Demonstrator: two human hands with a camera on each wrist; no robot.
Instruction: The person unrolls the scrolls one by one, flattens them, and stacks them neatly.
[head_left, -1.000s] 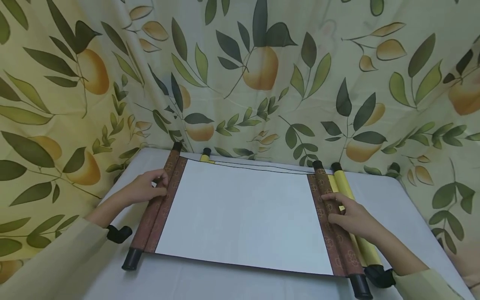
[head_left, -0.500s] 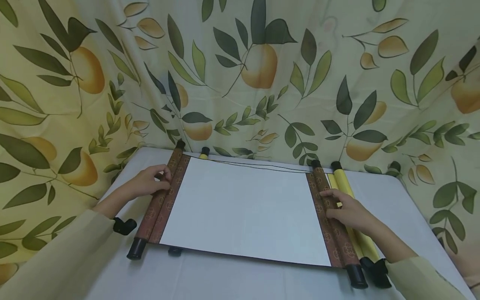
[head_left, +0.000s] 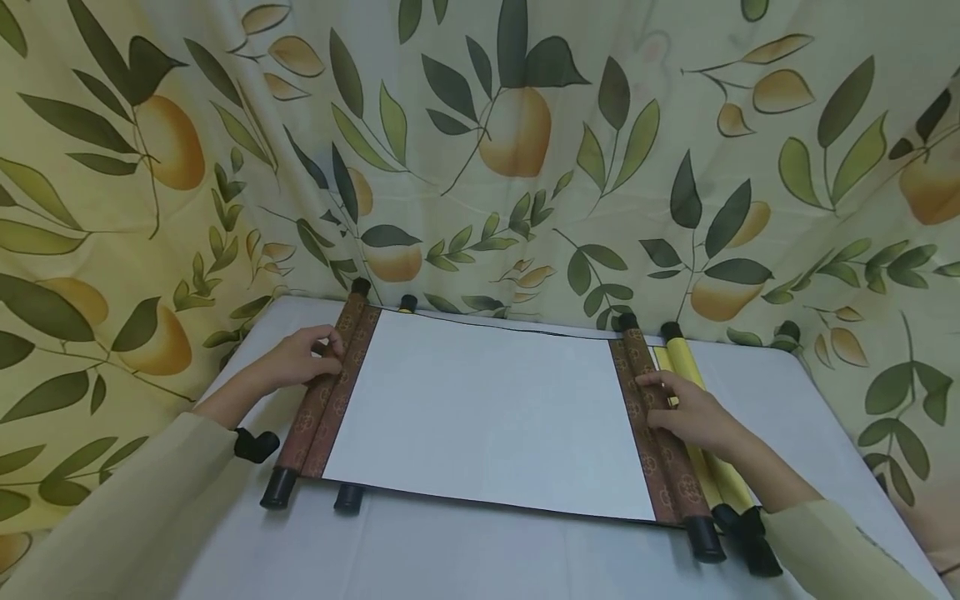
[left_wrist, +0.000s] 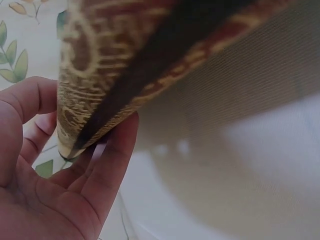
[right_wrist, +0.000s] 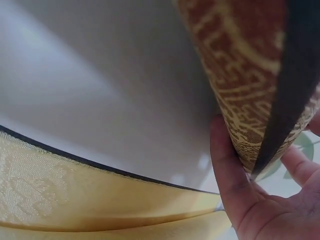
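Note:
A hanging scroll with a blank white sheet [head_left: 491, 417] is spread between two brown patterned rollers with black end caps. My left hand [head_left: 300, 357] grips the left roller [head_left: 318, 408] near its middle; in the left wrist view, fingers [left_wrist: 112, 165] reach beneath the patterned roller [left_wrist: 95, 65]. On the other side, my right hand [head_left: 697, 417] holds the right roller [head_left: 660, 425] between thumb and fingers. Under the brown scroll lies a yellow scroll, its right roller [head_left: 686, 360] showing beyond my right hand. Most of the yellow scroll is hidden.
Everything is over a table with a white cover [head_left: 480, 558]. A curtain printed with fruit and leaves [head_left: 517, 133] hangs behind and at the sides. A black end cap [head_left: 348, 498] pokes out below the sheet's lower left edge. Black bands [head_left: 257, 446] sit at both wrists.
Both hands have carried the brown scroll a little away from me, the left roller also rightward and the right one leftward. The lower left black cap has come into view beneath the sheet.

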